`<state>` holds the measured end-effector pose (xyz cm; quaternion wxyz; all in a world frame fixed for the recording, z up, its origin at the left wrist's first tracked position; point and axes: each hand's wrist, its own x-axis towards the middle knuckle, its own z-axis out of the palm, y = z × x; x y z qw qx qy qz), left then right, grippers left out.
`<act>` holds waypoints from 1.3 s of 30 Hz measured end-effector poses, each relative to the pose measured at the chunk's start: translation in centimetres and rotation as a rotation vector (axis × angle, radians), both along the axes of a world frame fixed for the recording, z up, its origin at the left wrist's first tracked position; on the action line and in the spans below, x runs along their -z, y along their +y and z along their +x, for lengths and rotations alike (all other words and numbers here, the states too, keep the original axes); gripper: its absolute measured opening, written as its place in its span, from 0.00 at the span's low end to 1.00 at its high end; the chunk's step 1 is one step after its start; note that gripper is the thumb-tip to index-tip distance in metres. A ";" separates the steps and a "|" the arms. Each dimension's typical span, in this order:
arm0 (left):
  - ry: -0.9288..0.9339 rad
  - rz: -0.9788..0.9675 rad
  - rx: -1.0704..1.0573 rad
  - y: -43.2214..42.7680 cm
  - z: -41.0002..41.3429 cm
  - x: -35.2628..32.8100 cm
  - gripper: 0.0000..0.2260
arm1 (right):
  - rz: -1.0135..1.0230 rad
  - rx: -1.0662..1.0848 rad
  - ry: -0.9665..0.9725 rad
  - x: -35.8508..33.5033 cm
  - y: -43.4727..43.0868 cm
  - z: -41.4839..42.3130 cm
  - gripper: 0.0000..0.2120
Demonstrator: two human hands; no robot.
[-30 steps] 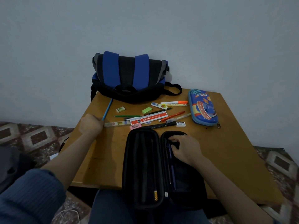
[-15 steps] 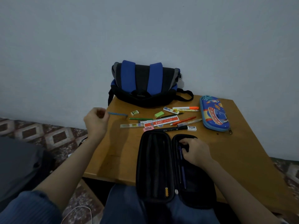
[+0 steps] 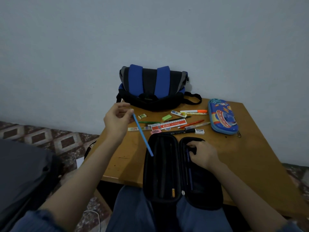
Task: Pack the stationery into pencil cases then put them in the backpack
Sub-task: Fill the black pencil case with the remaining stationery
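A black pencil case (image 3: 167, 166) lies open on the table's near edge and my lap, with pens in both halves. My left hand (image 3: 117, 118) pinches a light blue pencil (image 3: 143, 135) by its top; the pencil slants down with its tip at the case's left half. My right hand (image 3: 203, 155) grips the upper rim of the case's right half. Loose pens, a red ruler (image 3: 168, 126), erasers (image 3: 199, 131) and a green eraser (image 3: 166, 117) lie beyond the case. A blue patterned pencil case (image 3: 223, 117) lies shut at the right. The blue and black backpack (image 3: 153, 88) stands against the wall.
The wooden table (image 3: 250, 156) stands against a pale wall. A dark bag (image 3: 25, 173) sits on the patterned floor at the left, with a white cable (image 3: 97, 215) near my knee.
My left hand lifted the blue pencil off the table's left side and swung it round, so its tip now points down into the open black case. My right hand stayed on the case.
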<state>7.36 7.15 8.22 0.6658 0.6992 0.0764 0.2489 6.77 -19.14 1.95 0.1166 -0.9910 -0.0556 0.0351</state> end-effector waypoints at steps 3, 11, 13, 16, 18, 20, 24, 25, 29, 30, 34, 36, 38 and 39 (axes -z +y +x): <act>0.051 0.049 -0.002 -1.1 -0.2 1.6 0.06 | 0.003 -0.003 -0.007 0.0 0.0 -0.1 0.19; 0.323 -0.014 0.063 -3.2 0.0 4.9 0.04 | 0.013 -0.001 -0.007 0.1 -0.1 -0.2 0.19; 0.416 -0.037 0.133 -3.7 -0.2 5.4 0.06 | 0.010 -0.002 -0.012 0.1 -0.1 -0.1 0.19; 0.524 0.041 0.254 -4.9 -0.8 6.1 0.04 | 0.008 -0.006 -0.016 0.1 -0.1 -0.1 0.19; 0.537 0.181 0.332 -5.8 -1.4 6.5 0.09 | 0.008 -0.004 -0.014 0.1 -0.1 -0.2 0.19; 0.523 0.356 0.364 -6.5 -1.9 6.8 0.14 | 0.009 -0.002 -0.014 0.1 -0.1 -0.2 0.19; 0.537 0.464 0.339 -6.8 -2.3 6.5 0.12 | 0.008 -0.006 -0.018 0.1 -0.1 -0.2 0.20; 0.557 0.475 0.345 -6.7 -2.4 6.4 0.10 | 0.007 -0.006 -0.016 0.1 -0.1 -0.1 0.20; 0.719 0.556 0.497 -6.8 -3.2 6.0 0.10 | 0.006 -0.003 -0.014 0.1 -0.1 -0.2 0.20; 0.740 0.552 0.519 -6.9 -3.4 6.2 0.09 | 0.006 -0.003 -0.015 0.0 -0.1 -0.2 0.20; 0.703 0.510 0.473 -7.2 -3.7 6.8 0.07 | 0.012 -0.005 -0.025 0.0 0.0 -0.3 0.20; 0.717 0.431 0.463 -7.4 -3.7 6.9 0.08 | 0.008 0.002 -0.018 0.0 0.0 -0.3 0.20; 0.747 0.281 0.482 -7.6 -3.8 6.9 0.08 | 0.000 0.005 -0.005 0.0 0.0 -0.3 0.20; 0.753 0.243 0.490 -7.7 -3.9 6.9 0.08 | -0.001 0.007 -0.001 0.0 0.0 -0.3 0.20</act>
